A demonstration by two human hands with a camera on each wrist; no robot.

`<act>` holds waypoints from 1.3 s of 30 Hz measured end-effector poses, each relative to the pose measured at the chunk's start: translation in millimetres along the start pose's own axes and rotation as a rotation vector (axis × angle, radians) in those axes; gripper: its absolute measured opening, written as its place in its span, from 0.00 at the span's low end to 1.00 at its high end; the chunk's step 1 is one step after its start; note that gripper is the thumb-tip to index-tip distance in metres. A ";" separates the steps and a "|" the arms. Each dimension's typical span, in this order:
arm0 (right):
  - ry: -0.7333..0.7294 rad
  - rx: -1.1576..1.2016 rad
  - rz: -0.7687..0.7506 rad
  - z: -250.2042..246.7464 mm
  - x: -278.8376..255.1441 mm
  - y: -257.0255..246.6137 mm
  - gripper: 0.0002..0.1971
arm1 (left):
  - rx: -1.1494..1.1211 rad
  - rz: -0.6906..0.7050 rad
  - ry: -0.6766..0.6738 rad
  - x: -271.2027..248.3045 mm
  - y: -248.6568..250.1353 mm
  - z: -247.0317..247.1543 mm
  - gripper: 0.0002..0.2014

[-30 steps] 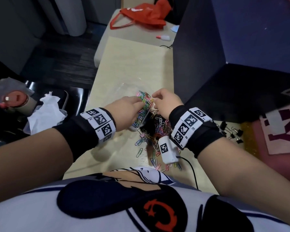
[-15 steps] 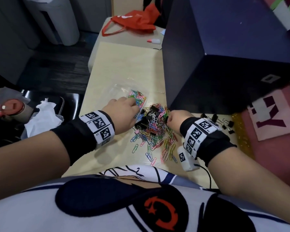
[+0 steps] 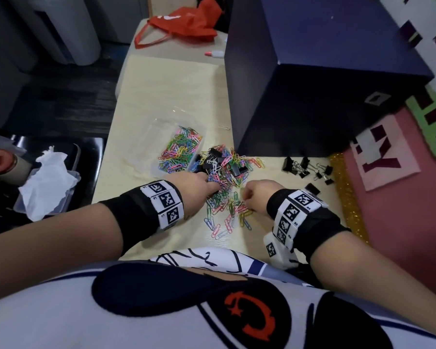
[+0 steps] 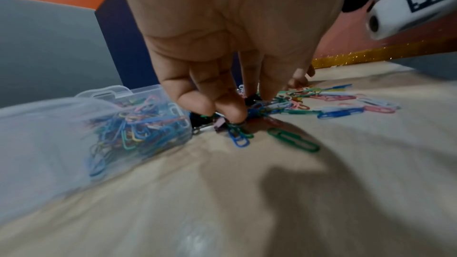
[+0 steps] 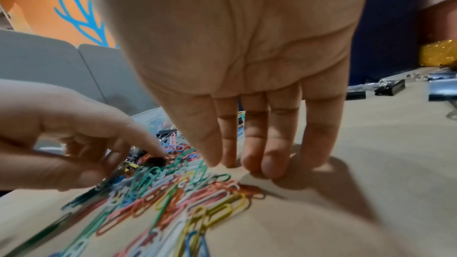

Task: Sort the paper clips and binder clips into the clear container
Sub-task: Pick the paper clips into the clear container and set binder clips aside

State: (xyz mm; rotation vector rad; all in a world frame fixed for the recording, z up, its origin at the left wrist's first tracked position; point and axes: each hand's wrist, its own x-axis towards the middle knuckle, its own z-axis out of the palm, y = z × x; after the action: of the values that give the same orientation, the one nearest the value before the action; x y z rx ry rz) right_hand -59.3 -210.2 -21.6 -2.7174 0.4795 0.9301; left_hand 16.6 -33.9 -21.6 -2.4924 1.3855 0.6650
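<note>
The clear container (image 3: 159,137) lies on the pale table with coloured paper clips in it, seen also in the left wrist view (image 4: 148,93). Right of it spreads a pile of paper clips mixed with black binder clips (image 3: 229,170). My left hand (image 3: 207,183) reaches into the pile's near left side; its fingers (image 4: 232,112) curl down onto clips, the index tip at a black binder clip (image 5: 155,160). My right hand (image 3: 247,197) hovers at the pile's near right edge, its straight fingers (image 5: 274,163) pointing down to the table and holding nothing.
Several loose black binder clips (image 3: 305,167) lie to the right, near a gold glitter strip (image 3: 345,187). A large dark blue box (image 3: 312,84) stands just behind the pile. A red bag (image 3: 184,23) lies at the far end. A tray with tissue (image 3: 48,182) sits off the table's left edge.
A second ago both hands were together over the container with clips. They have since dropped back toward me onto the pile, leaving the container uncovered.
</note>
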 end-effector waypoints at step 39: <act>0.269 0.143 -0.017 9.9 16.4 -14.8 0.20 | -0.131 0.037 0.201 -2.5 -4.8 -7.2 0.13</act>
State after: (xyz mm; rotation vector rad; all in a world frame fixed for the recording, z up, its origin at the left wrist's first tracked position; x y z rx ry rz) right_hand -46.9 -197.2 -37.9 -2.7196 0.5486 0.5057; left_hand 21.5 -32.3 -14.3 -2.7067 1.5037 0.5411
